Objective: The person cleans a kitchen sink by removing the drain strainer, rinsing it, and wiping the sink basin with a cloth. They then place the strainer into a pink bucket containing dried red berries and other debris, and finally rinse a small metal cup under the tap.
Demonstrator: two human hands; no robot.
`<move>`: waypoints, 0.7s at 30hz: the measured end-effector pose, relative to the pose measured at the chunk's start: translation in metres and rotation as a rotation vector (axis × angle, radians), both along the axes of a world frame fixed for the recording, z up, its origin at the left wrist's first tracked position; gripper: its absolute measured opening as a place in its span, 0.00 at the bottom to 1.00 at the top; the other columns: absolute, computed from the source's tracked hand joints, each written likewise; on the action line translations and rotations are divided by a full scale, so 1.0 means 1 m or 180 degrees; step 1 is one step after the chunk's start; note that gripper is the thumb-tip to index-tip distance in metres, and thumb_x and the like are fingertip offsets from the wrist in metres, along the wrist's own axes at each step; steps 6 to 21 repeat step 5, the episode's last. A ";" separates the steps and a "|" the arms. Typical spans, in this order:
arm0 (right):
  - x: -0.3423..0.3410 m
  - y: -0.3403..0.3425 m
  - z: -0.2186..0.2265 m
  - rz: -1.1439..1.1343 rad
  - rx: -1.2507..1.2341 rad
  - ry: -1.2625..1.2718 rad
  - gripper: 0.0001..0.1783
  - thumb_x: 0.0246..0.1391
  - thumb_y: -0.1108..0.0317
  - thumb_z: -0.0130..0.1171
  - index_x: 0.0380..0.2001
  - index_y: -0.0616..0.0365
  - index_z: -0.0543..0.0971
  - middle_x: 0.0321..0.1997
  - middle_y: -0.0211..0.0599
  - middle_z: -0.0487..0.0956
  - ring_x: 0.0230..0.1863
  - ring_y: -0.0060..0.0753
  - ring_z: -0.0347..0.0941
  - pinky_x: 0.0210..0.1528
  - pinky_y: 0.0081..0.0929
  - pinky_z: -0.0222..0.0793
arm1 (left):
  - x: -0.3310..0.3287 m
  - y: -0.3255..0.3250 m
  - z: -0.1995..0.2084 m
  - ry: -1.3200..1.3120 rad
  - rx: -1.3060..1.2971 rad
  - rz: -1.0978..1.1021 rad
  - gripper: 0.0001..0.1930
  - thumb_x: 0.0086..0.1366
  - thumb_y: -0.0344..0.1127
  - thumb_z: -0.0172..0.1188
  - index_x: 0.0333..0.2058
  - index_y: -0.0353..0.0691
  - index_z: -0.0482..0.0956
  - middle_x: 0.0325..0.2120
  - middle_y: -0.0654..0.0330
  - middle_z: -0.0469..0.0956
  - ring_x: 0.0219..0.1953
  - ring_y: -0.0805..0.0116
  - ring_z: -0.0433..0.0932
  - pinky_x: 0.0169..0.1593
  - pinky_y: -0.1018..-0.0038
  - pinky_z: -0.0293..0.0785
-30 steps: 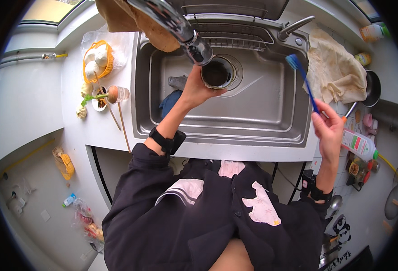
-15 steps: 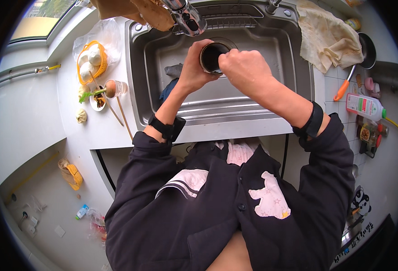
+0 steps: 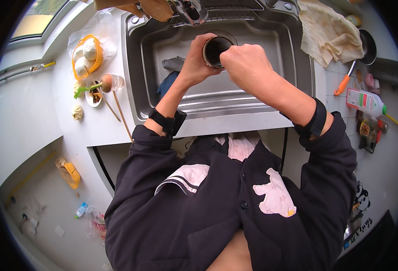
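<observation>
Over the sink (image 3: 253,99), my left hand (image 3: 198,64) is wrapped round the side of a round, dark-insided cup (image 3: 215,50), its mouth tilted up toward me. My right hand (image 3: 247,64) is closed in a fist at the cup's right rim. Whatever those fingers grip, if anything, is hidden behind the knuckles. A grey cloth (image 3: 173,63) and a blue cloth (image 3: 167,83) lie in the basin, left of and below my left hand.
A chrome faucet (image 3: 191,12) hangs above the cup. On the left counter are an orange basket (image 3: 100,56) with white items, a small bowl (image 3: 90,99) and wooden sticks (image 3: 123,116). At right lie a beige cloth (image 3: 327,36), a pan (image 3: 368,47) and a bottle (image 3: 365,102).
The view has shifted slightly. Both hands remain at the cup, my left wrapped round it and my right fist at its rim; little else differs.
</observation>
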State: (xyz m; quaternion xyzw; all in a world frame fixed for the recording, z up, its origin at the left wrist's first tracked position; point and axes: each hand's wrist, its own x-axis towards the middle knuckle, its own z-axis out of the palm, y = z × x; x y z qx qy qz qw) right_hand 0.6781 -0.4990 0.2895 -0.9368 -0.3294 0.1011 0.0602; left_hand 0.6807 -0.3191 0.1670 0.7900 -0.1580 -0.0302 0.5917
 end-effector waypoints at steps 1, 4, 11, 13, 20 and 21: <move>-0.001 0.000 0.000 -0.0021 0.0020 0.0225 0.03 0.41 0.73 0.65 0.23 0.57 0.84 0.29 0.46 0.84 0.31 0.46 0.84 0.31 0.38 0.79 | -0.001 -0.001 -0.002 -0.0002 -0.0001 0.0013 0.46 0.38 0.27 0.81 0.58 0.44 0.66 0.51 0.57 0.74 0.54 0.60 0.75 0.58 0.66 0.72; 0.008 0.006 -0.003 -0.0223 0.0418 0.0355 0.05 0.41 0.72 0.65 0.26 0.57 0.85 0.28 0.48 0.83 0.31 0.52 0.83 0.33 0.42 0.79 | -0.003 -0.004 -0.002 0.0217 -0.0301 0.0046 0.46 0.39 0.27 0.80 0.58 0.44 0.65 0.54 0.58 0.72 0.56 0.57 0.73 0.61 0.65 0.70; 0.009 0.011 -0.007 -0.0418 0.0548 0.0190 0.05 0.41 0.71 0.65 0.26 0.57 0.85 0.27 0.47 0.83 0.32 0.52 0.83 0.34 0.42 0.79 | -0.004 -0.003 -0.001 0.0201 -0.0227 0.0108 0.46 0.40 0.26 0.79 0.59 0.45 0.65 0.56 0.58 0.71 0.58 0.55 0.72 0.62 0.65 0.68; 0.009 0.011 -0.007 -0.0418 0.0548 0.0190 0.05 0.41 0.71 0.65 0.26 0.57 0.85 0.27 0.47 0.83 0.32 0.52 0.83 0.34 0.42 0.79 | -0.004 -0.003 -0.001 0.0201 -0.0227 0.0108 0.46 0.40 0.26 0.79 0.59 0.45 0.65 0.56 0.58 0.71 0.58 0.55 0.72 0.62 0.65 0.68; 0.009 0.011 -0.007 -0.0418 0.0548 0.0190 0.05 0.41 0.71 0.65 0.26 0.57 0.85 0.27 0.47 0.83 0.32 0.52 0.83 0.34 0.42 0.79 | -0.004 -0.003 -0.001 0.0201 -0.0227 0.0108 0.46 0.40 0.26 0.79 0.59 0.45 0.65 0.56 0.58 0.71 0.58 0.55 0.72 0.62 0.65 0.68; 0.009 0.011 -0.007 -0.0418 0.0548 0.0190 0.05 0.41 0.71 0.65 0.26 0.57 0.85 0.27 0.47 0.83 0.32 0.52 0.83 0.34 0.42 0.79 | -0.004 -0.003 -0.001 0.0201 -0.0227 0.0108 0.46 0.40 0.26 0.79 0.59 0.45 0.65 0.56 0.58 0.71 0.58 0.55 0.72 0.62 0.65 0.68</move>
